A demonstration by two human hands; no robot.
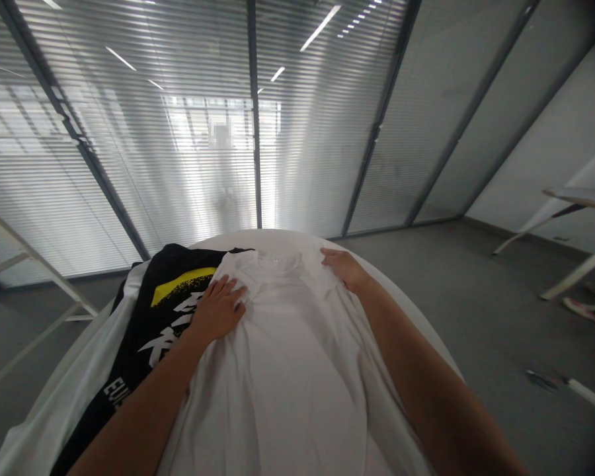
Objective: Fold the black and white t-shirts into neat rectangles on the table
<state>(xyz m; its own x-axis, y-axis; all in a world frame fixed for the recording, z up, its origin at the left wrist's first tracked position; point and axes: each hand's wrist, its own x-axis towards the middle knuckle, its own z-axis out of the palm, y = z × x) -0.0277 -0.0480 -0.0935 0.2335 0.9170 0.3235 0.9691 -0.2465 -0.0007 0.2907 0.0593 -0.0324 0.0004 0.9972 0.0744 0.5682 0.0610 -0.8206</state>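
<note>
A white T-shirt (287,357) lies spread over a round white table (277,238), its collar at the far side. My left hand (219,308) lies flat on the shirt's left shoulder, fingers stretched out. My right hand (344,267) rests on the right shoulder near the collar, its fingers curled over a fold of the cloth. A black T-shirt (166,297) with a yellow patch and white lettering lies under the white one, showing at its left side.
Glass walls with closed blinds (188,132) stand behind the table. A white slanted frame (34,264) is at the left. Table legs and a desk edge (580,198) stand at the far right on grey floor (500,297).
</note>
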